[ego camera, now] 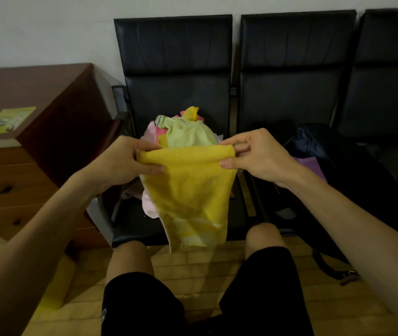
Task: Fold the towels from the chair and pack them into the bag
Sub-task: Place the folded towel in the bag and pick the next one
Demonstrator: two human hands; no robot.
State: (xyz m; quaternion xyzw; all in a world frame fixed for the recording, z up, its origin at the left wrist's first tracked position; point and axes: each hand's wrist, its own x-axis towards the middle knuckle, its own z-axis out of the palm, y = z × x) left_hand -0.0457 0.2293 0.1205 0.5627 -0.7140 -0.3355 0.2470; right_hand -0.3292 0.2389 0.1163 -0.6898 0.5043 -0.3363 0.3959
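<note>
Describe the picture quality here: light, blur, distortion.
Head view: dim, flat indoor light; the black chairs and dark bag lose detail in shadow; the yellow towel, pinched by the left hand and right hand, reads brightest; wide-angle lens bows the chair backs.

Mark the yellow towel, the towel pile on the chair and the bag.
yellow towel (188, 190), head view, hanging middle part.
towel pile (188, 134), head view, pale green top towel.
bag (362, 180), head view, dark side fabric.
</note>
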